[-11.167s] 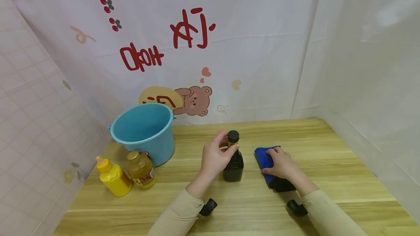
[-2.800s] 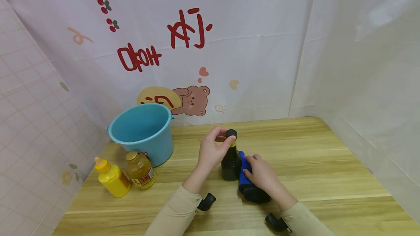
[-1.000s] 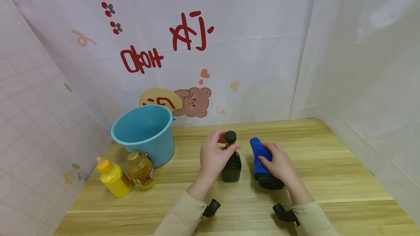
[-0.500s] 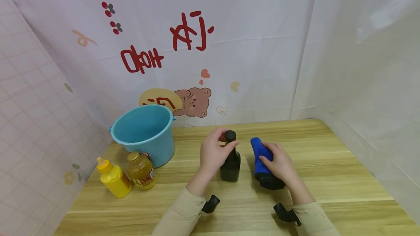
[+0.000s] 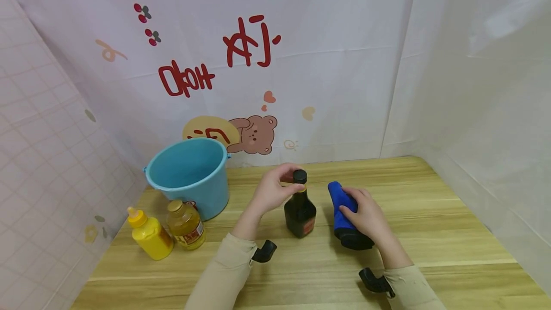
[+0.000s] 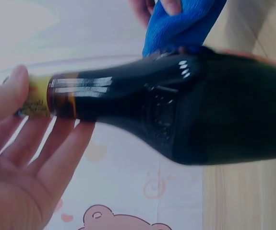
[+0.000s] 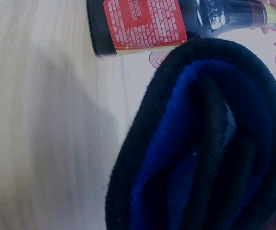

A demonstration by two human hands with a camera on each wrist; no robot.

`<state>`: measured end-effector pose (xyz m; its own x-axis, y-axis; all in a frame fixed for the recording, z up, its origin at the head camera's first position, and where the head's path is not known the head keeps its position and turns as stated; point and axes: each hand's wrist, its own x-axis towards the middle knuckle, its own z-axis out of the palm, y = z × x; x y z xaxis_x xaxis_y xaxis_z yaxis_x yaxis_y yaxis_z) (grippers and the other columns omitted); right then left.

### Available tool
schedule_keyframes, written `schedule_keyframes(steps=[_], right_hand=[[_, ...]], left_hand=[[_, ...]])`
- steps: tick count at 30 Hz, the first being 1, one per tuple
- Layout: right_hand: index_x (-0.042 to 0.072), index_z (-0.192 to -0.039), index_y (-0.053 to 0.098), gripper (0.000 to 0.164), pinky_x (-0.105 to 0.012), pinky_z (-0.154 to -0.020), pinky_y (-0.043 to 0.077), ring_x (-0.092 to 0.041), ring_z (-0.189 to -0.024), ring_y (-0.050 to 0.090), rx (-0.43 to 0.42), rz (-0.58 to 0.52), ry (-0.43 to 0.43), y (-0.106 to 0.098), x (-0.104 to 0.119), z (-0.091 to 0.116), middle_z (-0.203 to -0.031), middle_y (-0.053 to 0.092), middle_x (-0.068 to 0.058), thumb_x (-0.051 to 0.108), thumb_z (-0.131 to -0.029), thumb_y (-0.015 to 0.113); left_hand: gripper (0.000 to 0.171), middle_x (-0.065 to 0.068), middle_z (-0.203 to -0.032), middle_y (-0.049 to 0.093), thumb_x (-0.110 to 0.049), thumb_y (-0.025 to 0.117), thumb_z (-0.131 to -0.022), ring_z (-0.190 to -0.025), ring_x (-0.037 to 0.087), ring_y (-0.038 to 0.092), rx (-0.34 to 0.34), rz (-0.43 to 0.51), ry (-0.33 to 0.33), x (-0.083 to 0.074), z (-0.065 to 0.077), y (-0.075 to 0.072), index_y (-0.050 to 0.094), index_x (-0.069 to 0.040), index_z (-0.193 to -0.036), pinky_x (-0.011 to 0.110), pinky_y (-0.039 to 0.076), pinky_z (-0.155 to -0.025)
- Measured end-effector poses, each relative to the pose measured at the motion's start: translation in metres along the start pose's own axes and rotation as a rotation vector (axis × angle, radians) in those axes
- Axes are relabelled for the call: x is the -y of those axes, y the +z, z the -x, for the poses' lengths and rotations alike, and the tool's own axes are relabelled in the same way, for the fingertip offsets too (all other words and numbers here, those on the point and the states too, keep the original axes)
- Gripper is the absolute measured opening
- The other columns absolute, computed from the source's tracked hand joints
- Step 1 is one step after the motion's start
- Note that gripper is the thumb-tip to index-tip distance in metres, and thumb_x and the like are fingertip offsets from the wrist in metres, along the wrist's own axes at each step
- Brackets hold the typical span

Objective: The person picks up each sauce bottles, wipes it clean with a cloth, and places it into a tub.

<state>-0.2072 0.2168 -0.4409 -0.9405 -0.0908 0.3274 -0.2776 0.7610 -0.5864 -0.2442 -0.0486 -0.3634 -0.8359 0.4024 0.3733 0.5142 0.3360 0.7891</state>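
Note:
In the head view my left hand point(image 5: 271, 191) pinches a dark glass sauce bottle point(image 5: 300, 214) at its black cap and neck, thumb in front and fingers behind. The bottle stands on the table, with part of a red label showing low on its side. The left wrist view shows the thumb on the yellow neck band of the bottle point(image 6: 176, 110). My right hand point(image 5: 366, 212) grips a folded blue and black cloth point(image 5: 343, 207), a short gap to the right of the bottle. The right wrist view shows the cloth's folds point(image 7: 162, 143) and the bottle's printed red label point(image 7: 147, 21).
A light blue bucket point(image 5: 211, 188) stands at the back left of the wooden table point(image 5: 430, 233). In front of it are a gold-capped jar point(image 5: 186, 226) of amber liquid and a yellow squeeze bottle point(image 5: 151, 238). A printed curtain point(image 5: 344, 85) hangs behind the table.
The cloth, loosely folded at first, was pressed against the bottle's right side 2.8 seconds ago, then moved away right. Just now my left hand has turned the bottle, bringing its red label into view.

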Motion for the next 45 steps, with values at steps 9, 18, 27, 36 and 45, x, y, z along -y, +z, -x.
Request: schedule_keyframes(steps=[9,18,27,36,45], right_hand=[[-0.002,-0.134,0.056,0.05,-0.062,-0.093,0.045,-0.047,-0.113,0.056,0.012,0.007,0.006,0.001,0.0,0.001,-0.126,0.055,-0.028,0.01,-0.089,0.073],[-0.002,-0.135,0.056,0.05,-0.061,-0.093,0.045,-0.046,-0.113,0.056,0.017,0.009,0.0,0.002,0.002,0.002,-0.126,0.056,-0.027,0.012,-0.09,0.073],[-0.002,-0.135,0.057,0.05,-0.061,-0.093,0.046,-0.045,-0.112,0.057,0.011,0.003,-0.012,0.003,0.004,0.001,-0.125,0.056,-0.027,0.012,-0.09,0.073],[-0.001,-0.135,0.057,0.05,-0.061,-0.093,0.045,-0.045,-0.113,0.056,-0.001,-0.011,-0.03,0.001,0.009,0.002,-0.125,0.056,-0.026,0.011,-0.09,0.073],[0.0,-0.136,0.056,0.052,-0.061,-0.091,0.046,-0.043,-0.111,0.056,-0.068,-0.065,-0.104,-0.005,0.021,-0.001,-0.123,0.057,-0.025,0.009,-0.088,0.075]], left_hand=[[0.033,0.007,-0.109,0.069,-0.007,0.072,-0.091,-0.1,0.021,0.066,0.192,0.054,0.067,0.008,-0.011,-0.014,0.065,-0.007,-0.123,0.039,0.053,-0.087],[0.036,0.009,-0.113,0.066,-0.005,0.068,-0.093,-0.1,0.019,0.064,0.294,0.084,0.098,0.015,-0.018,-0.024,0.06,-0.003,-0.129,0.046,0.048,-0.093],[0.037,0.011,-0.115,0.066,-0.002,0.065,-0.095,-0.104,0.019,0.063,0.327,0.134,0.125,0.019,-0.02,-0.024,0.058,0.0,-0.131,0.05,0.048,-0.095],[0.041,0.011,-0.116,0.066,-0.003,0.064,-0.095,-0.105,0.02,0.063,0.287,0.171,0.109,0.024,-0.016,-0.019,0.057,-0.003,-0.135,0.041,0.05,-0.091],[0.047,0.007,-0.123,0.064,-0.017,0.072,-0.093,-0.108,0.02,0.062,0.097,0.122,0.031,0.012,-0.006,-0.016,0.057,-0.014,-0.138,0.039,0.052,-0.084]])
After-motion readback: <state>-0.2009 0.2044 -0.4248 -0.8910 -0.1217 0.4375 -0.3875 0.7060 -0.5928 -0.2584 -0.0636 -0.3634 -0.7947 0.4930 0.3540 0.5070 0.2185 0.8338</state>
